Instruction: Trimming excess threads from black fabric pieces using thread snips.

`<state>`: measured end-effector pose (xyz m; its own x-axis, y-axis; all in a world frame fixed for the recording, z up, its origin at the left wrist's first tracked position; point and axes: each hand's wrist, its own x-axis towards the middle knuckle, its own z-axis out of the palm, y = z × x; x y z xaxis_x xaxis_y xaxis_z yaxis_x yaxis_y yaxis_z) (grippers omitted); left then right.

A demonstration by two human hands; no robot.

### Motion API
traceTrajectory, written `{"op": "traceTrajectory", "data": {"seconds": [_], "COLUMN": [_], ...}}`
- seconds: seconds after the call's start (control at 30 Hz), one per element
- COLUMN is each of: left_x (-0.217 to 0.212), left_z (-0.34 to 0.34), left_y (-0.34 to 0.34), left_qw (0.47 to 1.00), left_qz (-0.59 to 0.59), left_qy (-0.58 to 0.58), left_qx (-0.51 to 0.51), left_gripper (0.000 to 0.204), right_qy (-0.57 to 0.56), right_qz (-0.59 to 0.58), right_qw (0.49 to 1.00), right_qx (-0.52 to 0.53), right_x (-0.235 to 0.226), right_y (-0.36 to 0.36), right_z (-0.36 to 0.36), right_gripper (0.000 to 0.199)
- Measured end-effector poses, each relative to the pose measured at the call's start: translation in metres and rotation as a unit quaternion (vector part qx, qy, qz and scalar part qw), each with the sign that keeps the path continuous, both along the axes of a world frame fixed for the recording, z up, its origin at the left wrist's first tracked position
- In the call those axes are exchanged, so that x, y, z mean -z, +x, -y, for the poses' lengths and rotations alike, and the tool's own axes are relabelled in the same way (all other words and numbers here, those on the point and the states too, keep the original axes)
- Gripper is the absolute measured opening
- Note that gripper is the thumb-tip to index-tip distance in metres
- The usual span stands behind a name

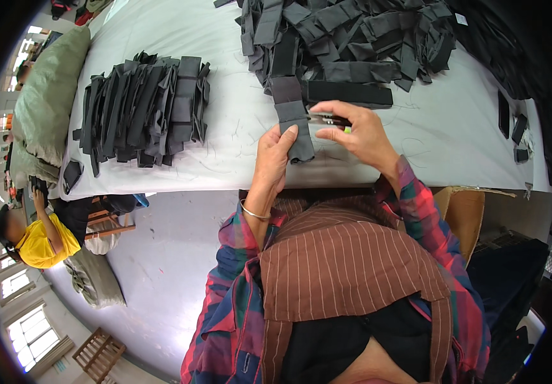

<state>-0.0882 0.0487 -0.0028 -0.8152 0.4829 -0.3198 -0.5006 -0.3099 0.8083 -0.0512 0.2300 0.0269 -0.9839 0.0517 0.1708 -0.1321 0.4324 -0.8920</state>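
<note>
My left hand (pixel 273 157) pinches the near end of a dark grey fabric strip (pixel 291 110), its thumb lying on top. The strip runs away from me toward a large tangled heap of similar strips (pixel 359 38). Just right of it, my right hand (pixel 360 130) is closed around small thread snips (pixel 327 119), whose blades point left at the strip's edge. Whether the blades touch the cloth I cannot tell. Beyond my right hand lies a flat black strip (pixel 349 94). A neat row of stacked grey strips (pixel 145 112) lies to the left.
A white-covered table (pixel 231 169) carries the strips and loose threads. Dark fabric (pixel 506 57) hangs over its right side, near small black pieces (pixel 519 128). A cardboard box (pixel 465 214) stands below at right. Green sacks (pixel 55 96) and a seated person in yellow (pixel 49 240) are at left.
</note>
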Motion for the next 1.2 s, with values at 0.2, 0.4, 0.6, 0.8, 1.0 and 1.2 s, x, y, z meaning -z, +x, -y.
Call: {"op": "traceTrajectory", "data": {"seconds": [0.2,0.4,0.6,0.8,1.0,1.2], "left_x": [0.015,0.016,0.010,0.009,0.006,-0.004], "left_z": [-0.002,0.001,0.006,0.012,0.006,0.017], "left_y": [-0.002,-0.005,-0.008,-0.009,0.000,0.006], "left_qw": [0.994,0.992,0.997,0.998,0.995,0.866], "left_qz": [-0.077,-0.058,-0.016,-0.014,-0.043,-0.349], "left_qy": [-0.069,-0.108,-0.071,-0.057,-0.080,-0.357], "left_qx": [0.025,0.012,-0.024,0.005,0.026,-0.018], "left_gripper": [0.018,0.018,0.019,0.019,0.012,0.014], "right_qy": [0.080,0.107,0.057,0.128,0.114,0.147], "right_qz": [0.044,0.086,0.103,-0.012,-0.031,0.005], "right_qw": [0.996,0.990,0.993,0.991,0.992,0.989], "right_qx": [-0.015,-0.028,0.016,-0.040,-0.036,-0.036], "right_x": [0.005,0.020,0.018,0.008,0.028,0.033], "right_y": [-0.029,-0.035,-0.024,-0.029,-0.024,-0.012], "right_z": [0.002,0.001,-0.014,-0.004,0.015,0.019], "right_gripper": [0.026,0.016,0.016,0.021,0.014,0.008]}}
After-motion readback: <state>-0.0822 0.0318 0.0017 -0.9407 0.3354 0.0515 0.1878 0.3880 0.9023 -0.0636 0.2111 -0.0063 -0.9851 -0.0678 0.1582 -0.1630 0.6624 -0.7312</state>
